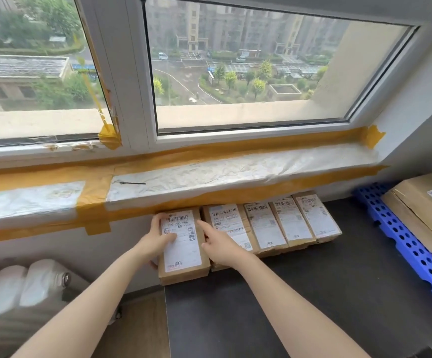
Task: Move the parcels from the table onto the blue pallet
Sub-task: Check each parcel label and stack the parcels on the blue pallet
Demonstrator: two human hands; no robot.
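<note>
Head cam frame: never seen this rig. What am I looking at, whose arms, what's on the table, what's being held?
There is no robot here. A person wears one wide-angle camera on the head, looking forward and down, so the two bare arms coming in from the bottom edge are their own.

They stand at a dark table under a taped-up windowsill. A row of five cardboard parcels with white shipping labels lies along the table's far edge.

The left hand grips the left side of the leftmost parcel, thumb on its label. The right hand rests at that parcel's right side, index finger pointing along its edge. The other four parcels lie untouched.

At the right sits the blue pallet, perforated plastic, already carrying larger boxes. A white radiator shows at lower left.
</note>
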